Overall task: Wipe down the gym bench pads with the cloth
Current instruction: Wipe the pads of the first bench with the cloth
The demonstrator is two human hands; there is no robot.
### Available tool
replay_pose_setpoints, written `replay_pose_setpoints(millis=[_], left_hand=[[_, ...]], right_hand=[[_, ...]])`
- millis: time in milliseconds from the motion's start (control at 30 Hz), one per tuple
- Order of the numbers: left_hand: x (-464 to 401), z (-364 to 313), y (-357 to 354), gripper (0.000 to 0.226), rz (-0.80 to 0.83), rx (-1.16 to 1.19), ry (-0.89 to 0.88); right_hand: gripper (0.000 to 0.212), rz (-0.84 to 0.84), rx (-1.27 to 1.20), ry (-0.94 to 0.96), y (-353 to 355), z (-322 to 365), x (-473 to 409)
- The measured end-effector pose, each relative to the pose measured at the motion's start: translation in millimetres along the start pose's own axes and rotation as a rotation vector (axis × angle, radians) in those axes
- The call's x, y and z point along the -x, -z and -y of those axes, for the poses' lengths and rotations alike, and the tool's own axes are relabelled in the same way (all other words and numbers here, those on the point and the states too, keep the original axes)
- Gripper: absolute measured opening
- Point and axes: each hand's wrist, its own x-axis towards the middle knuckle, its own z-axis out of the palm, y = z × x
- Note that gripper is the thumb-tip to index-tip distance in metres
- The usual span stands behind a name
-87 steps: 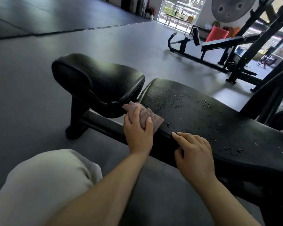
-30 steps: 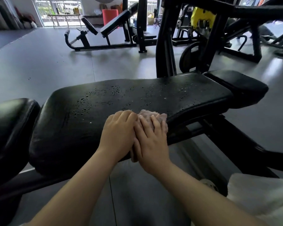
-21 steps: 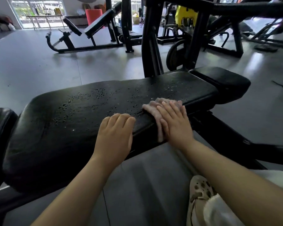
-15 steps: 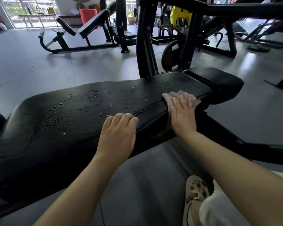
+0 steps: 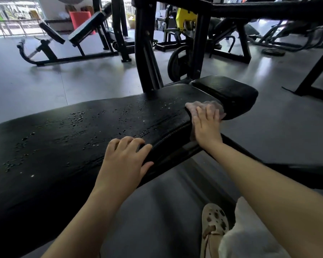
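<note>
Both hands work the long pad (image 5: 86, 135): your right hand (image 5: 206, 125) presses the cloth (image 5: 203, 106) flat at centre right; your left hand (image 5: 123, 157) rests loosely curled, holding nothing; droplets at left remain unwiped.

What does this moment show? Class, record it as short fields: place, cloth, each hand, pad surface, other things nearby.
place: gym floor beside a black bench
cloth: pink cloth at the right end of the long pad
right hand: flat on the cloth, fingers straight
left hand: rests on the pad's near edge, fingers curled over it
pad surface: droplets across the middle and left
nearby: small pad, shoe
</note>
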Motion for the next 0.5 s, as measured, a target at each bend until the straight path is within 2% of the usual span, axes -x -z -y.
replay_pose_setpoints(millis=[67,133,200,267,400,500], left_hand=[[-1,0,-1,0.040,-0.011,0.000,-0.003],[-1,0,-1,0.040,-0.026,0.009,-0.008],[-1,1,-1,0.040,-0.032,0.019,-0.017],[0,2,-3,0.039,-0.033,0.018,-0.022],[1,2,-5,0.032,-0.055,0.028,-0.018],[1,2,-5,0.038,-0.041,0.038,-0.010]], right_hand=[[0.073,-0.015,-0.050,0.098,-10,18,21],[0.045,0.014,-0.201,0.098,-15,32,47],[0.052,0.004,-0.290,0.074,-8,29,50],[0.055,-0.055,-0.300,-0.017,0,14,31],[0.057,-0.111,-0.551,-0.436,22,-6,-17],[0.067,-0.201,-0.567,-0.483,15,22,-9]])
